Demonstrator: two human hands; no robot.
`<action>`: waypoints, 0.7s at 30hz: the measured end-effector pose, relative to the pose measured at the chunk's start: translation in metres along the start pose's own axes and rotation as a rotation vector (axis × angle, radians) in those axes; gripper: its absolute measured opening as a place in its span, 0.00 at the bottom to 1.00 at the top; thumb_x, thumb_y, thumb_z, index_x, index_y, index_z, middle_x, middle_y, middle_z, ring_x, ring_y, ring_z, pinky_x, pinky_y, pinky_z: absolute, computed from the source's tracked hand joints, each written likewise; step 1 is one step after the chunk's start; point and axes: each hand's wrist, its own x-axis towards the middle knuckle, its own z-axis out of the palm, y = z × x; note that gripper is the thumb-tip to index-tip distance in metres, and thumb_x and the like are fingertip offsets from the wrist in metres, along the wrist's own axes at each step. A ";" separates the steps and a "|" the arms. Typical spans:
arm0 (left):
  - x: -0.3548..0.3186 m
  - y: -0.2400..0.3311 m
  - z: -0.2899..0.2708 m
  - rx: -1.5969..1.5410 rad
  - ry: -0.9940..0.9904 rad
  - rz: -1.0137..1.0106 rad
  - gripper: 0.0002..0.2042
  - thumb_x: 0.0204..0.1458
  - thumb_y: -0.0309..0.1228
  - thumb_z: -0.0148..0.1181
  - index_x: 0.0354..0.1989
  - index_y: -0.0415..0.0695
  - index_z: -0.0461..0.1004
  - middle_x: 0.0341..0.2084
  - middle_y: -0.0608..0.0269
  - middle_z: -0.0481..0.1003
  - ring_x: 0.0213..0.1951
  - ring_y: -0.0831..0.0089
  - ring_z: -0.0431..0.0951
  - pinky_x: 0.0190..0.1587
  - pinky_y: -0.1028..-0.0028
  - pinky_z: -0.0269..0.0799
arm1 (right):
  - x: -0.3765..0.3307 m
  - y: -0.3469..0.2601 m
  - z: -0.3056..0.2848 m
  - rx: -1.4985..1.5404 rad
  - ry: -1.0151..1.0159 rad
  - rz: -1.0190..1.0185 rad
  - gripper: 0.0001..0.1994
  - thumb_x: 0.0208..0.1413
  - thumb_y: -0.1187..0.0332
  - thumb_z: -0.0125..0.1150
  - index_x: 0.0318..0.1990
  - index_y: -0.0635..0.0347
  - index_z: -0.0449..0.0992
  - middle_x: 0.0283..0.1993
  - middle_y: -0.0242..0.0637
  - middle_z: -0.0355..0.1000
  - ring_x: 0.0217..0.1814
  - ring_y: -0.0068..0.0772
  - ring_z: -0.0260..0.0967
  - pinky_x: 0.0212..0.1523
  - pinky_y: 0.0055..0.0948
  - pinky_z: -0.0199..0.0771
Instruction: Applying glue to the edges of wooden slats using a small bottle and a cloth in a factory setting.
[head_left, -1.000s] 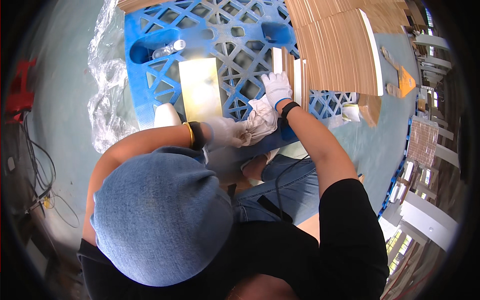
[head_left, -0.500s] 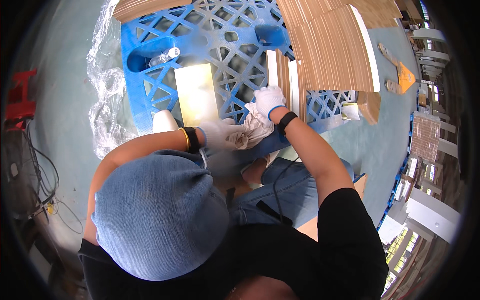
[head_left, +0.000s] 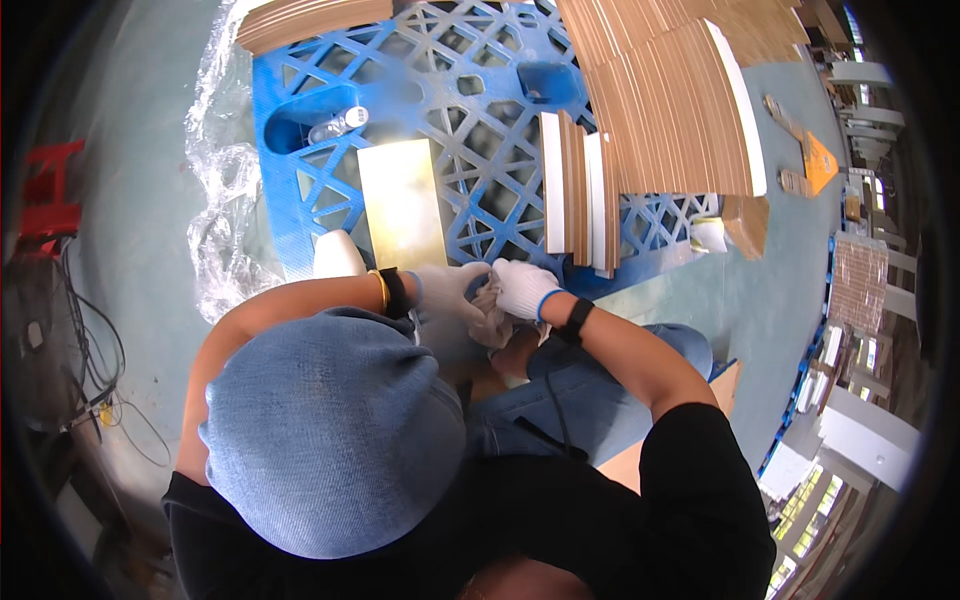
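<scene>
Looks like we're bunching the rag [head_left: 490, 323], our right hand's [head_left: 526, 290] fingers pinching it, our left hand's [head_left: 445, 291] curled round it, so the next move calls for steady grip.

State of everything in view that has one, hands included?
Right hand: gloved, closed on the cloth
Left hand: gloved, at the cloth; grip unclear
Cloth: bunched up, between both hands
Bottle: on its side in a pallet recess; fill unclear
Blue pallet: partly loaded, lattice exposed
Large board stack: packed close together
Clear plastic film: crumpled, on the floor
</scene>
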 end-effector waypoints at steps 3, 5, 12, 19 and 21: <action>0.005 0.005 -0.005 -0.377 -0.147 0.166 0.44 0.54 0.50 0.70 0.73 0.43 0.54 0.48 0.52 0.79 0.54 0.62 0.79 0.56 0.60 0.75 | -0.019 0.002 -0.036 0.291 -0.020 -0.123 0.20 0.58 0.53 0.62 0.48 0.59 0.76 0.46 0.53 0.79 0.54 0.55 0.78 0.52 0.46 0.76; 0.002 0.017 -0.010 -0.722 -0.192 0.143 0.38 0.57 0.46 0.69 0.73 0.47 0.58 0.51 0.54 0.77 0.55 0.67 0.77 0.55 0.62 0.76 | -0.028 0.002 -0.059 0.289 0.035 -0.236 0.21 0.58 0.51 0.62 0.47 0.60 0.76 0.43 0.53 0.80 0.54 0.56 0.78 0.51 0.46 0.76; -0.031 0.039 -0.077 -0.464 0.091 0.090 0.35 0.59 0.47 0.67 0.72 0.46 0.63 0.58 0.55 0.74 0.56 0.69 0.76 0.56 0.69 0.74 | -0.004 0.013 -0.073 -0.213 0.027 -0.073 0.26 0.59 0.46 0.59 0.58 0.53 0.75 0.57 0.56 0.76 0.59 0.60 0.75 0.58 0.55 0.75; -0.138 0.002 -0.201 -0.750 0.569 0.066 0.34 0.61 0.45 0.67 0.69 0.39 0.64 0.52 0.57 0.77 0.50 0.67 0.81 0.54 0.65 0.83 | 0.056 0.020 -0.172 0.178 0.228 -0.488 0.35 0.63 0.38 0.55 0.62 0.61 0.74 0.62 0.54 0.74 0.66 0.56 0.70 0.64 0.43 0.70; -0.168 -0.006 -0.245 -0.543 0.644 -0.178 0.39 0.60 0.53 0.64 0.71 0.39 0.61 0.56 0.50 0.72 0.53 0.60 0.78 0.56 0.61 0.80 | 0.088 0.007 -0.213 0.614 0.099 -0.403 0.30 0.66 0.41 0.58 0.56 0.62 0.75 0.48 0.40 0.78 0.46 0.30 0.75 0.40 0.32 0.77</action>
